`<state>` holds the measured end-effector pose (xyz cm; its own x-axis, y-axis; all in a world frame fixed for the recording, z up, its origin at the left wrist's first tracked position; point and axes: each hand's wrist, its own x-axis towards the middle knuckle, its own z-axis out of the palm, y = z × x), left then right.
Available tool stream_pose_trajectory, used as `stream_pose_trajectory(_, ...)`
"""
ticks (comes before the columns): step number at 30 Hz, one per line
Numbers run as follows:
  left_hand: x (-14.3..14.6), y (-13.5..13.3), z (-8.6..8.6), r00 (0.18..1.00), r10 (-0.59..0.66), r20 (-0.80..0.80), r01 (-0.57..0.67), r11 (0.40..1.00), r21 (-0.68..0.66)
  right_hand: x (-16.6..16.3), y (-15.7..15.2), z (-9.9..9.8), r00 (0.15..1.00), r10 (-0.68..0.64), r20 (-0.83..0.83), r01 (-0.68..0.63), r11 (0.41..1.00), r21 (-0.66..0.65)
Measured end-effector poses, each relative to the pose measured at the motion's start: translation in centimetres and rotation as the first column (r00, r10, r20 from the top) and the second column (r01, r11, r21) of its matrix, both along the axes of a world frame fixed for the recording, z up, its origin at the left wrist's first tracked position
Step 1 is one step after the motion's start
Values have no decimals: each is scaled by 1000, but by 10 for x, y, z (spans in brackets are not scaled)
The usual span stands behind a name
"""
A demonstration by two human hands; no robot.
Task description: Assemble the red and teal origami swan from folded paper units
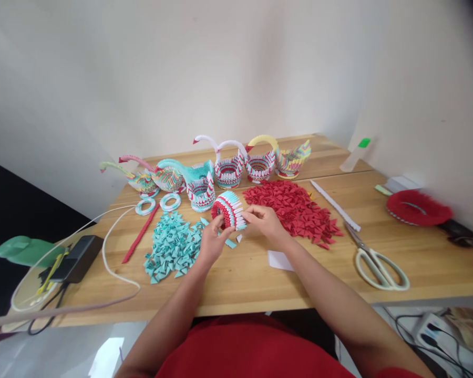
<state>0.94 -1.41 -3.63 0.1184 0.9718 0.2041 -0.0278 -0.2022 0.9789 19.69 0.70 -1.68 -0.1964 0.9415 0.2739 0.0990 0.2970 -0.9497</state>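
Bowl (230,206) of folded paper tilts over the worktop (236,281), the left hand (213,239) clamping its grip on the near wall, apparently to steady it for the right hand (267,223). The right grip touches the white-tipped side; whether it closes on a piece, one cannot tell. A turquoise pile (173,247) and red pile (295,212) flank the bowl, presumably for easy reach. Left fingers hide part of its interior.

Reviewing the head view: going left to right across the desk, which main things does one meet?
Black box → red strip → teal pile → paper basket, held in the left hand → red pile → scissors → red ring.
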Motion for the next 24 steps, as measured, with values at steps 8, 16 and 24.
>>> stream_pose_trajectory(8,2,-1,7,990,21,140,-8,996,-94,0,0,1,1000,-3,-4,3,1000,13)
stream_pose_trajectory(16,2,0,6,988,19,150,-7,997,-81,-1,1,-3,1000,-7,-7,7,1000,2)
stream_pose_trajectory(24,0,-2,10,982,15,190,-3,998,-64,-4,-3,4,995,48,82,-47,999,-6)
